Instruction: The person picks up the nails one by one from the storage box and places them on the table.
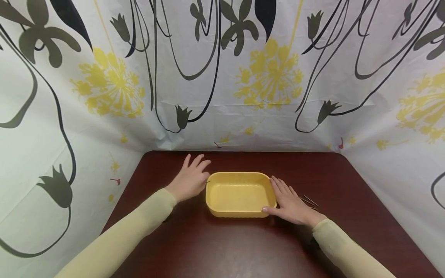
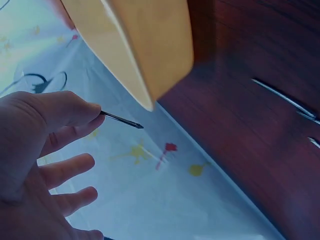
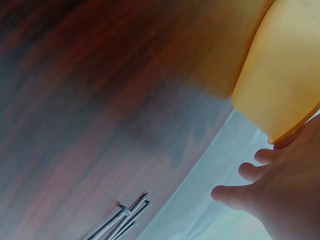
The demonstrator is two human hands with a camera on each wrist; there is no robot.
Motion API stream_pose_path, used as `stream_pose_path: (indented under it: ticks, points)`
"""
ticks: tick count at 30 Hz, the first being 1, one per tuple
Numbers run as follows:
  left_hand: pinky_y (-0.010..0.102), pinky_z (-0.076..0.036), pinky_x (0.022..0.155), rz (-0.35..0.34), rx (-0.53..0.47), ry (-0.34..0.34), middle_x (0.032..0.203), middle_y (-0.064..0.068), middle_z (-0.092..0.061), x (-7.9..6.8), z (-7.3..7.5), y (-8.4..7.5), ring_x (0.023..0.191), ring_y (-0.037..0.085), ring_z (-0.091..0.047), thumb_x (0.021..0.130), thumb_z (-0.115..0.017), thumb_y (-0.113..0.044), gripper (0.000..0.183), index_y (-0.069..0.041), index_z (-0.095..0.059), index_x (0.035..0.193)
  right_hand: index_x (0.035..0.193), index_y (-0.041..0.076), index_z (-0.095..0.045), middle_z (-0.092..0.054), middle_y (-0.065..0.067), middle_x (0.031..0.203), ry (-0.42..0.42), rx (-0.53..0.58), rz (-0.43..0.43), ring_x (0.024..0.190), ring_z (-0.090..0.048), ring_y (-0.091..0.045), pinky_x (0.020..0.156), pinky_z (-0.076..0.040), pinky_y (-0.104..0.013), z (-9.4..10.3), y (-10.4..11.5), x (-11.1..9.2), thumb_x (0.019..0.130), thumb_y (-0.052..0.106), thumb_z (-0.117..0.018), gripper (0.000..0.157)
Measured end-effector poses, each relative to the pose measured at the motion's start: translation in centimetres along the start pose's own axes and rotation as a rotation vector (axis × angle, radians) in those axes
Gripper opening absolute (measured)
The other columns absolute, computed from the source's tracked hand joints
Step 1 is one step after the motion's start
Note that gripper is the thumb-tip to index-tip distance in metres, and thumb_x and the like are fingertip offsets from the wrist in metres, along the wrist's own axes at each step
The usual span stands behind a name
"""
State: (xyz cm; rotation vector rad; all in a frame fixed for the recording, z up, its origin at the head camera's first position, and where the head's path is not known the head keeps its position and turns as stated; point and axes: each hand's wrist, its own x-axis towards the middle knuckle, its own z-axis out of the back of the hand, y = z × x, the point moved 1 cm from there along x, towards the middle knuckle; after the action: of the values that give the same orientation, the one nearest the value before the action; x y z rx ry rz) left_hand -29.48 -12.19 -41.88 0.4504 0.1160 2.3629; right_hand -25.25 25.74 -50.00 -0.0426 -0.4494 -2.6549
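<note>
A yellow plastic tub (image 1: 240,213) stands on the dark table, its open side up. My left hand (image 1: 189,181) is at its left side and pinches a nail (image 2: 122,120) between thumb and forefinger. The nail's pointed end sticks out towards the tub; the other fingers are spread. At the tub's right end, my right hand (image 1: 290,204) rests against the rim with fairly straight fingers, the thumb over the front right corner. Beside that hand lie several loose nails (image 1: 310,201), whose heads show in the right wrist view. More nails (image 2: 285,95) lie on the table in the left wrist view.
The dark red-brown table (image 1: 236,247) has rounded far corners. A white cloth (image 1: 215,92) with grey and yellow plant prints hangs behind it and along both sides, close to the table's edges.
</note>
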Motion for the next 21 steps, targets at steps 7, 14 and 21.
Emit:
stream_pose_path:
  ticks: [7, 14, 21]
  points:
    - [0.073, -0.02, 0.108, 0.074, -0.083, 0.055, 0.144, 0.01, -0.052, -2.0, -0.9, 1.7, 0.144, 0.041, -0.031, 0.085, -0.076, -0.018, 0.009, -0.023, -0.071, 0.08, 0.163, 0.01, -0.003, -0.003, -0.008, 0.168, 0.005, 0.005, -0.007, 0.152, -0.009, -0.036, 0.113, -0.015, -0.066, 0.0, 0.1, -0.1, 0.087, 0.076, -0.055, 0.112]
    - [0.075, -0.017, 0.108, 0.122, -0.133, 0.166, 0.142, 0.01, -0.053, -3.5, -2.1, 2.3, 0.144, 0.044, -0.031, 0.083, -0.076, -0.016, 0.022, -0.027, -0.062, 0.068, 0.163, 0.011, -0.003, -0.003, -0.007, 0.169, 0.009, 0.018, -0.008, 0.153, -0.008, -0.036, 0.113, -0.015, -0.066, 0.0, -0.1, -0.2, 0.088, 0.075, -0.056, 0.112]
    - [0.077, -0.013, 0.107, 0.135, -0.164, 0.249, 0.141, 0.012, -0.054, -5.2, -3.0, 2.4, 0.143, 0.046, -0.03, 0.081, -0.078, -0.015, 0.031, -0.026, -0.057, 0.062, 0.163, 0.012, -0.002, -0.004, -0.008, 0.169, 0.011, 0.019, -0.01, 0.152, -0.009, -0.037, 0.113, -0.015, -0.066, -0.1, -0.1, -0.1, 0.088, 0.075, -0.055, 0.112]
